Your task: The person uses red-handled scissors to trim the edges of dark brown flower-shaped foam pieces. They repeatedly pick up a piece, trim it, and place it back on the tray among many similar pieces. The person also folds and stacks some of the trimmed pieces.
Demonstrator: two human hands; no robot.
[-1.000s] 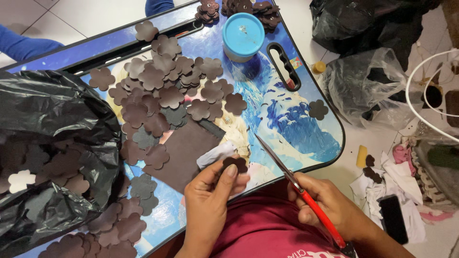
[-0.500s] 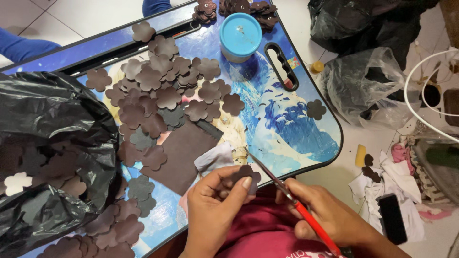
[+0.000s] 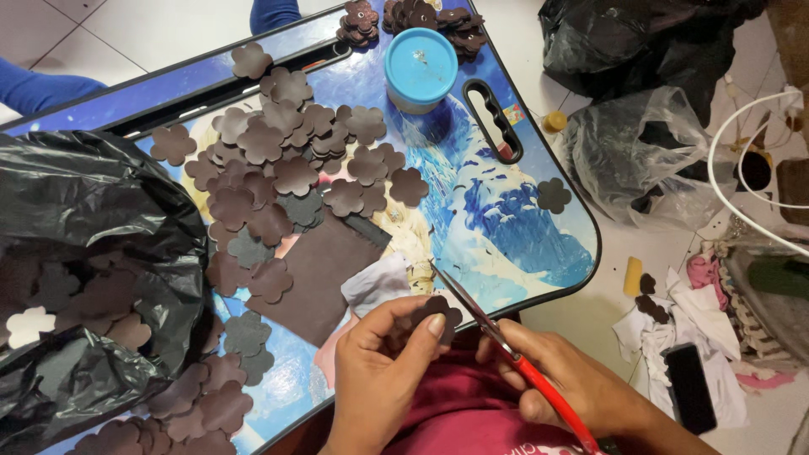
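Left hand (image 3: 383, 371): nearest the camera, low in the view, thumb and fingers pinching a small brown flower-shaped piece (image 3: 436, 312) by its edge, held just above the lap.
Right hand (image 3: 566, 386): beside the left, fingers curled tight around the red handles of a pair of scissors (image 3: 504, 347).
Scissors: blades nearly closed, pointing up and left, their edge against the right side of the flower-shaped piece; the tip reaches over the tray's near edge.
Flower-shaped piece: between the 2 hands, just off the near rim of the tray (image 3: 539, 253), partly hidden by the left fingers.
Lap: dark red cloth (image 3: 463, 404) under both hands.
Near tray: a pale scrap of cloth (image 3: 379, 282) just above the left hand, touching a dark brown sheet (image 3: 324, 274) that lies flat on the tray.
Left side: a black plastic bag (image 3: 101, 202) holding more brown flower cut-outs and 1 pale one (image 3: 29, 324).
Middle of tray: a heap of brown flower cut-outs (image 3: 286, 168), overlapping; 1 single cut-out (image 3: 554, 195) lies apart near the right rim.
Far tray: a round blue tub (image 3: 420, 69) with its lid on, beside the tray's handle slot (image 3: 495, 122).
Far edge: a pile of layered brown flowers (image 3: 421, 17).
Floor, right: a clear plastic bag (image 3: 640, 152), cloth scraps, a dark phone (image 3: 689, 386).
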